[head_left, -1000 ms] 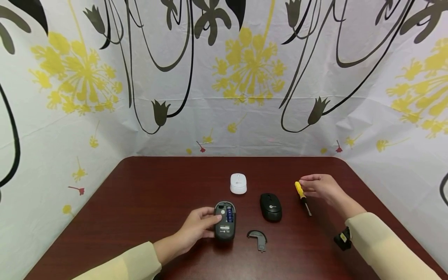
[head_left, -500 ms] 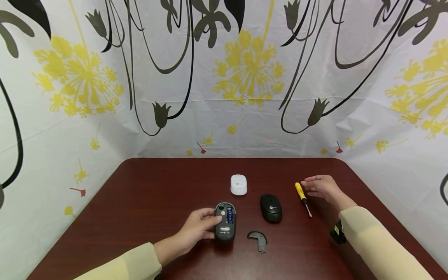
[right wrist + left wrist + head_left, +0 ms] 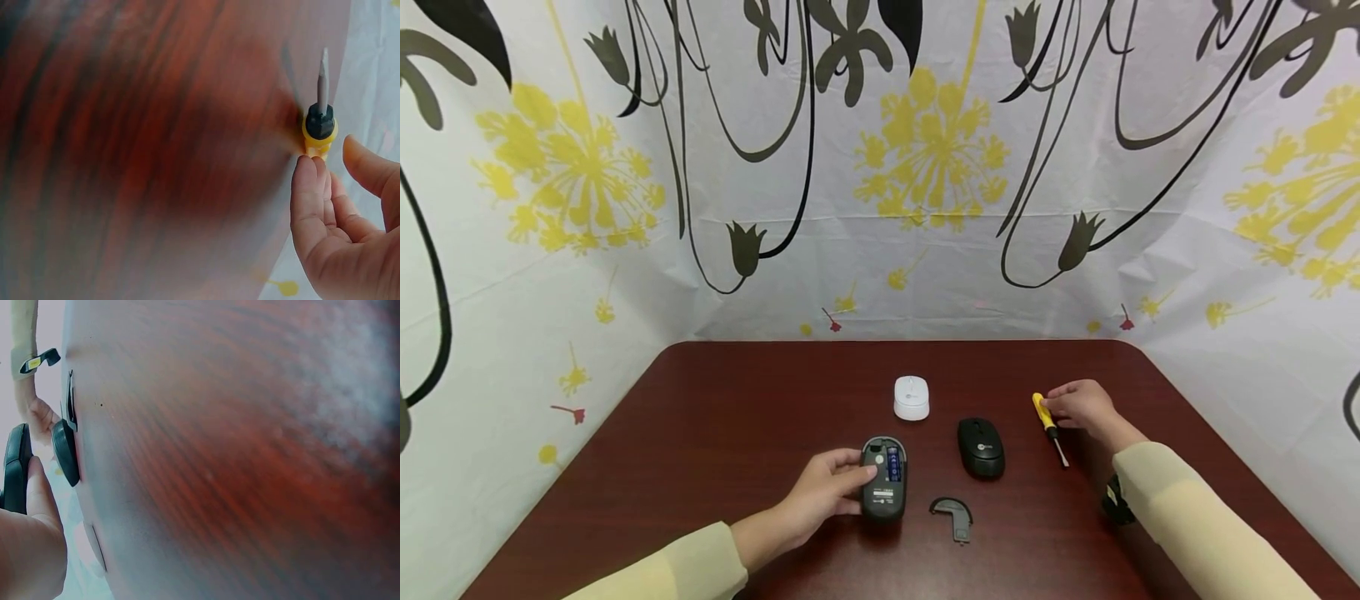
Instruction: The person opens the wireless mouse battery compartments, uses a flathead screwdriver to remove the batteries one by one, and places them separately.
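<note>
In the head view my left hand grips a dark computer mouse, held underside up. Its battery bay lies uncovered, with a blue battery inside. The left wrist view catches that mouse edge-on, with a finger along its side. Over at the right, my right hand is at the yellow handle of a screwdriver. From the right wrist, the screwdriver points its metal tip away; my fingertips are right at the handle and the thumb stands apart from it.
A loose grey battery cover lies right of the held mouse. Beyond it sits a black mouse, and a white mouse is farther back. The dark red table ends at a patterned cloth.
My right forearm has shifted left. The right fingertips drew slightly off the screwdriver handle half a second ago and are back at it now. My left hand keeps its hold on the mouse.
</note>
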Tool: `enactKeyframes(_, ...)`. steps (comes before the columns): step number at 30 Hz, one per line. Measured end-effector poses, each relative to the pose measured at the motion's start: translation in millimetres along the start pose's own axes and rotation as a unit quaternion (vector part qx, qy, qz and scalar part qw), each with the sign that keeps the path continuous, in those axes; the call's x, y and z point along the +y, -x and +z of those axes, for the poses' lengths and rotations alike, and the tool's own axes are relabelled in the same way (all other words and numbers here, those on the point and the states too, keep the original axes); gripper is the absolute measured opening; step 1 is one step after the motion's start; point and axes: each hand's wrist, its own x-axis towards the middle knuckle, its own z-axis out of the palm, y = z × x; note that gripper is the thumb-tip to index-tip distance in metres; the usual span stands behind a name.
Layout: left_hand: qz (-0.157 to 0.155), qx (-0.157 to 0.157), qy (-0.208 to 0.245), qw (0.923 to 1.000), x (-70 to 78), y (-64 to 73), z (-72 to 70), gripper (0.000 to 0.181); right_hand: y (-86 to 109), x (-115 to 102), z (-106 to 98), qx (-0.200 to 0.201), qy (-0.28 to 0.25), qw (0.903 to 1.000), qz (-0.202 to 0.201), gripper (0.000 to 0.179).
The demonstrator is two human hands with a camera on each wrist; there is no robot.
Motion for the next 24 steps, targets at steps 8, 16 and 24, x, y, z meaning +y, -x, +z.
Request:
enactKeyframes(8, -0.001, 0.002, -0.003, 1.0000, -0.6, -0.3, 0.2, 0.046, -1.1, 0.3, 7.9, 0.019, 0.037, 0.9991, -0.011, 0.030)
enactKeyframes(16, -0.003, 0.003, -0.007, 1.0000, -1.2, 0.4, 0.3, 0.045, -1.0, -3.2, 13.5, 0.027, 0.063, 0.9976, -0.005, 0.030)
enactKeyframes(24, -0.002, 0.001, -0.008, 1.0000, -1.2, 0.0, 1.2, 0.045, 0.2, -5.4, 15.1, 0.032, 0.083, 0.9961, -0.003, 0.025)
